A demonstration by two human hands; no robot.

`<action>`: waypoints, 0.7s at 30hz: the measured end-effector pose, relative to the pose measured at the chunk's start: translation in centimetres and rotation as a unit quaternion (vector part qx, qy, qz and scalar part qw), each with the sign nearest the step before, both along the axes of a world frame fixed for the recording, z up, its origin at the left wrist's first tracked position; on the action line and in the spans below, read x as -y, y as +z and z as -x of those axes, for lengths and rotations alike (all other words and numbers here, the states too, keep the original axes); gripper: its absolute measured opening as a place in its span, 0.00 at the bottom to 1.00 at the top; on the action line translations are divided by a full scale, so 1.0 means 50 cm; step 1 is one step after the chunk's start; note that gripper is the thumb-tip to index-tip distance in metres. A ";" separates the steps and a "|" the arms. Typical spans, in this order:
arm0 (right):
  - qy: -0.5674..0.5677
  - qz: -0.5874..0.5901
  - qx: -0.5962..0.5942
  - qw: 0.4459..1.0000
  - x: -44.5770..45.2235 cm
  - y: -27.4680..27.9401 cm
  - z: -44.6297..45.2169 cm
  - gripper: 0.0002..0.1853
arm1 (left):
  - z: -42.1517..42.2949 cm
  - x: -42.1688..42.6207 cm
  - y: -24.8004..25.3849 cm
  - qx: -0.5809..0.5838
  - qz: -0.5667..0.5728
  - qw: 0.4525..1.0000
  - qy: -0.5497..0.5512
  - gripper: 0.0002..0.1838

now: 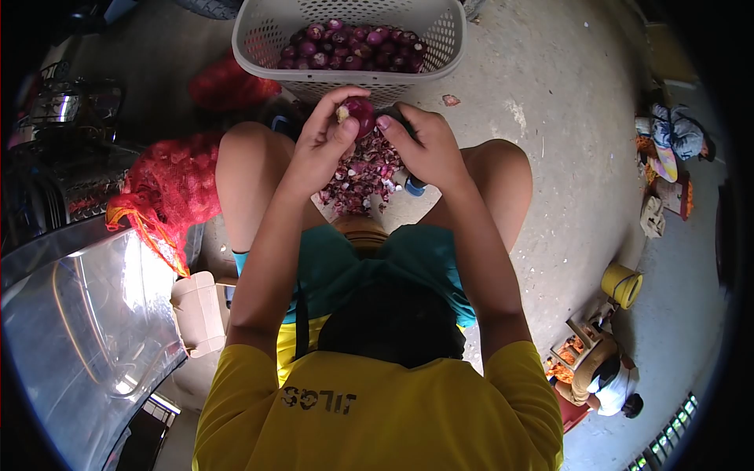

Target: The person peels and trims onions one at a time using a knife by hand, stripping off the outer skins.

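Note:
A peeled-looking purple-red onion with a pale end is held between the fingers and thumb of my left hand. My right hand is curled close beside the onion, its thumb pointing at it. Something dark shows at its fingers, too hidden to name. Below both hands, between my knees, lies a heap of onion skins on the floor. Just beyond my hands stands a grey perforated basket with many purple onions inside.
At my left are a red mesh sack, another red sack, a cardboard piece and a shiny metal panel. To the right are a yellow container and two people, one bent over, one farther off.

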State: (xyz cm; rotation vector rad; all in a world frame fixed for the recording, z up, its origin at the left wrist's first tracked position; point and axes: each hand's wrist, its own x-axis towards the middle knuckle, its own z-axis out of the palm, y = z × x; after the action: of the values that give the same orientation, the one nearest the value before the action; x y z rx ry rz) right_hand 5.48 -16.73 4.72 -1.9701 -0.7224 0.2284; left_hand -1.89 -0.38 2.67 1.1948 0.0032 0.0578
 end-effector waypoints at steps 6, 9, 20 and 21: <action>0.009 0.009 0.004 1.000 0.005 0.008 -0.003 0.19 | -0.006 0.001 0.001 0.047 0.003 0.999 -0.008 0.24; 0.006 0.006 0.001 1.000 0.003 0.000 -0.004 0.20 | -0.003 -0.002 0.001 0.038 0.006 0.999 -0.016 0.25; 0.000 -0.012 -0.006 1.000 0.009 -0.001 0.004 0.17 | -0.002 -0.009 -0.002 0.041 -0.055 0.998 0.006 0.25; 0.001 -0.010 -0.013 1.000 0.009 0.003 0.003 0.17 | -0.004 -0.006 -0.001 0.062 -0.057 0.996 0.019 0.25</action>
State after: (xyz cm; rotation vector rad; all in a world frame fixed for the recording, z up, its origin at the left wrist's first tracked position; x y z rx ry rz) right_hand 5.31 -17.19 4.86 -1.9447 -0.7084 0.2462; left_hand -1.68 -0.06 2.61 1.3040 -0.0879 0.1684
